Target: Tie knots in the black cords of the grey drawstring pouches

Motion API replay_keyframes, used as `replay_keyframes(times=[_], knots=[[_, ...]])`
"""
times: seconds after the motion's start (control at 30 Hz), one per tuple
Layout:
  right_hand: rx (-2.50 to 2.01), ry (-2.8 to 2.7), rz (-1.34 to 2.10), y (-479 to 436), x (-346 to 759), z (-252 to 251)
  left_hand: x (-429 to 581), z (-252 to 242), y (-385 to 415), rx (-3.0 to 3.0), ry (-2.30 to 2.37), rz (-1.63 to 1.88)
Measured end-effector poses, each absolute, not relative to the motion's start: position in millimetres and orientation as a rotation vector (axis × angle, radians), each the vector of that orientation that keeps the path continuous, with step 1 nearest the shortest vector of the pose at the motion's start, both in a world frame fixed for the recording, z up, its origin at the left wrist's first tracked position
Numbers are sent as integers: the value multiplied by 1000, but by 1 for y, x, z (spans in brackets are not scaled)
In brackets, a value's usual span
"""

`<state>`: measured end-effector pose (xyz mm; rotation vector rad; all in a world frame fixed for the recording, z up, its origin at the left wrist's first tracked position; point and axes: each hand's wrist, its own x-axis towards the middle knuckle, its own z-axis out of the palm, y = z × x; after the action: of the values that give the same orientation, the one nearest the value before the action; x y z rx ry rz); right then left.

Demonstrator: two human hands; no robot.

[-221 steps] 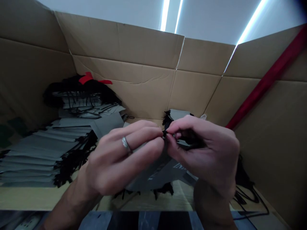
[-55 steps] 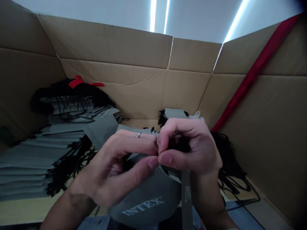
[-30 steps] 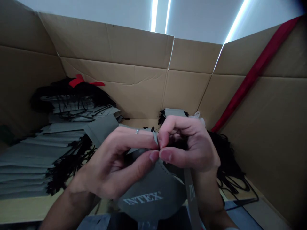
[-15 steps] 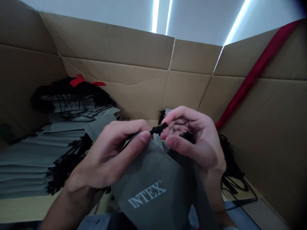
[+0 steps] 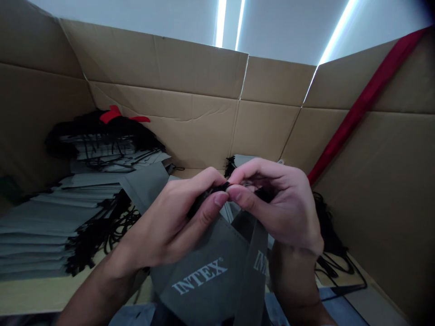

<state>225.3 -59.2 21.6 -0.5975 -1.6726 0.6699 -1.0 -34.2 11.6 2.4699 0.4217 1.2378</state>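
A grey fabric pouch (image 5: 207,267) printed with white INTEX lettering hangs between my hands in front of me. My left hand (image 5: 170,222) pinches the pouch's black drawstring cord (image 5: 222,186) at the pouch's top edge. My right hand (image 5: 282,203) meets it fingertip to fingertip and pinches the same cord, with more black cord bunched inside its curled fingers. Both hands are closed. How the cord runs through the pouch's hem is hidden by my fingers.
I work inside a large cardboard enclosure (image 5: 204,113). Stacks of flat grey pouches (image 5: 50,217) with black cords lie at the left, one bundle tied with a red ribbon (image 5: 115,114). Loose black cords (image 5: 326,235) lie at the right, below a red strip (image 5: 360,104) on the wall.
My fingertips have closed together again on the cord end that stuck out between them half a second ago. The pouch has sunk a little and its lettering has shifted left.
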Motion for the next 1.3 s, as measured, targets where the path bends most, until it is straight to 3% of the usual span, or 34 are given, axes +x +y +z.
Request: replay_keyframes(times=[0.37, 0.9, 1.3], knots=[[-510, -1716, 765, -57, 224, 20, -4, 13, -35, 2407, 298, 1244], [-688, -1919, 557, -58, 232, 18, -5, 2, -30, 3008, 555, 1294], [-584, -1766, 537, -56, 225, 9, 12, 4, -30, 2720, 405, 1646]])
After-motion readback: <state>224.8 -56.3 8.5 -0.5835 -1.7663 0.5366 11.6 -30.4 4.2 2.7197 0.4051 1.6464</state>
